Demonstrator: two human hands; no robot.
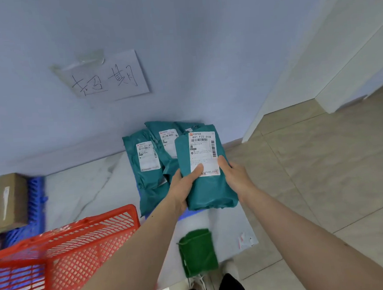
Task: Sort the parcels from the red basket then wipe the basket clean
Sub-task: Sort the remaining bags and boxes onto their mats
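A teal parcel (205, 184) with a white shipping label is held above the floor by both hands. My left hand (183, 186) grips its left edge, thumb lying across the label. My right hand (232, 176) grips its right edge. Behind it, several more teal parcels (147, 168) lean against the wall in a row. The red basket (64, 251) stands at the lower left, its mesh walls showing; its inside is mostly out of view. A folded green cloth (198, 252) lies on the floor near my feet.
A handwritten paper sign (106, 79) is taped to the blue wall. A cardboard box (6, 203) sits on a blue plastic crate (35, 205) at the left. A white door frame (316, 57) rises on the right. Tiled floor spreads to the right.
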